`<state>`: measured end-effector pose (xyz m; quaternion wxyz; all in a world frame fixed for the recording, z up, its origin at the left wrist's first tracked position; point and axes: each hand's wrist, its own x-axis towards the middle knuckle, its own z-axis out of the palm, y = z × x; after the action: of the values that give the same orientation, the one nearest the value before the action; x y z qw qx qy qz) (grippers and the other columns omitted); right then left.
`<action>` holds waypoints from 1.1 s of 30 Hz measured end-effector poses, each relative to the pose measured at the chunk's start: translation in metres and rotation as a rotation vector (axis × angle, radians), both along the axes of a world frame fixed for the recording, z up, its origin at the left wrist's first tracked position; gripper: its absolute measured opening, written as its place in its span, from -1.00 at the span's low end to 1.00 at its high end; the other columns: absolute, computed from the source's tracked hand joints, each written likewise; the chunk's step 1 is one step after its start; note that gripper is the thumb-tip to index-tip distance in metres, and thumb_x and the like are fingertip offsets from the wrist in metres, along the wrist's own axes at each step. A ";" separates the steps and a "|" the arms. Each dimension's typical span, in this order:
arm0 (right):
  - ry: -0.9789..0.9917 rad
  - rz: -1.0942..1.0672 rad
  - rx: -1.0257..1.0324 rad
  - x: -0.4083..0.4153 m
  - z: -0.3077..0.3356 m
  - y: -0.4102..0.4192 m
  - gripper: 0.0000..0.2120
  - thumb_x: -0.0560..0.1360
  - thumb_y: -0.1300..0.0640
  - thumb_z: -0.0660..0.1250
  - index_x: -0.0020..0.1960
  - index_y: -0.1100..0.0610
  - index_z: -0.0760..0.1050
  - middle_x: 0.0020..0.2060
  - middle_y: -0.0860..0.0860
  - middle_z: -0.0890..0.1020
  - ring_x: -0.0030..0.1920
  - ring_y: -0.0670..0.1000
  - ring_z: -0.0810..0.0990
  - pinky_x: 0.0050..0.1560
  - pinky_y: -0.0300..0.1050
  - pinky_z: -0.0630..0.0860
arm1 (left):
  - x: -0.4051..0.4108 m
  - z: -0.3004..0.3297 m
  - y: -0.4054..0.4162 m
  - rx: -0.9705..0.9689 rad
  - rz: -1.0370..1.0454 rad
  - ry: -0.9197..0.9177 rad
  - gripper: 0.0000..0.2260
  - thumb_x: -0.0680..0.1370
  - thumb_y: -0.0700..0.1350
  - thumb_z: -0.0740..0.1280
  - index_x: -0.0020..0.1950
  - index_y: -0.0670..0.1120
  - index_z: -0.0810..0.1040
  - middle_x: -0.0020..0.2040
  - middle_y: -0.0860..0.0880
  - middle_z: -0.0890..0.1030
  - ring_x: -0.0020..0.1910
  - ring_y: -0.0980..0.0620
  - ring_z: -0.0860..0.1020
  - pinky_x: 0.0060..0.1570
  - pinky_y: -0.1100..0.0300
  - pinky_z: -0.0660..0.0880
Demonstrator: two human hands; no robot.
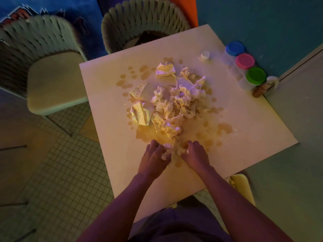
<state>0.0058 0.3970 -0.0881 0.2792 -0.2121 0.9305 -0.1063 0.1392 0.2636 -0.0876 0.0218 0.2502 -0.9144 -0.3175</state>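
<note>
A small square white table (pixel 248 123) stands in a dim room with teal walls, a tiled floor and woven-back chairs (pixel 52 55) around it. Brown liquid (pixel 148 135) is spilled over the top in a puddle and many drops. In the middle lies a pile of crumpled paper (pixel 174 105), with torn dotted pieces (pixel 141 114) on its left side.

At the near end of this pile, close to the person, is a small wad of paper (pixel 167 151). Both hands are on it. The left hand (pixel 153 157) has its fingers curled around the left part of the wad, and the right hand (pixel 196 155) grips the right part with bent fingers and the thumb turned inward.

I judge the paper to be soaked: very light, soft and weak, so it will probably tear if it is pulled by one corner, and it may drip. It seems better to gather it from the outside inward, press it into a ball and lift with the whole palm under it. The dotted pieces look stiffer and can be taken by an edge.

Three jars (pixel 244 61) with coloured lids stand at the far right edge, well apart from the hands.
</note>
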 end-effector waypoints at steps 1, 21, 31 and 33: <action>-0.002 -0.005 -0.004 0.000 -0.001 0.000 -0.61 0.45 0.01 0.38 0.25 0.05 0.46 0.13 0.08 0.49 0.18 0.15 0.49 0.02 0.01 0.54 | -0.003 0.000 0.002 -0.006 -0.033 -0.025 -0.73 0.53 0.08 0.40 0.08 -0.08 0.56 0.16 -0.03 0.42 0.07 -0.08 0.49 -0.08 0.02 0.56; -0.289 -0.265 -0.272 -0.029 0.016 -0.026 -0.71 0.55 0.07 0.19 0.24 0.12 0.43 0.10 0.16 0.62 0.09 0.20 0.58 0.00 -0.03 0.48 | -0.010 -0.013 0.009 -0.197 -0.161 -0.214 -0.71 0.46 0.00 0.45 0.15 0.02 0.55 0.08 -0.04 0.49 0.07 -0.13 0.44 -0.04 0.00 0.54; -0.149 -0.250 -0.181 -0.020 0.007 -0.056 -0.30 0.39 -0.35 0.31 0.35 0.07 0.38 0.21 0.14 0.57 0.24 0.21 0.53 0.14 0.08 0.52 | 0.013 -0.016 -0.004 -0.191 -0.179 -0.185 -0.62 0.41 -0.06 0.49 0.20 0.07 0.53 0.29 -0.04 0.42 0.19 -0.14 0.43 0.05 -0.01 0.55; -0.103 -0.242 -0.177 -0.020 0.006 -0.060 -0.42 0.44 -0.28 0.29 0.33 0.04 0.41 0.17 0.13 0.59 0.22 0.21 0.54 0.09 0.06 0.51 | 0.015 -0.015 -0.008 -0.266 -0.210 -0.211 -0.56 0.37 -0.02 0.51 0.22 0.12 0.52 0.38 -0.04 0.40 0.29 -0.19 0.42 0.15 -0.06 0.50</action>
<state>-0.0142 0.3368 -0.0825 0.2921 -0.1165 0.9206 -0.2315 0.1542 0.2554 -0.1023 -0.0746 0.1802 -0.9666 -0.1663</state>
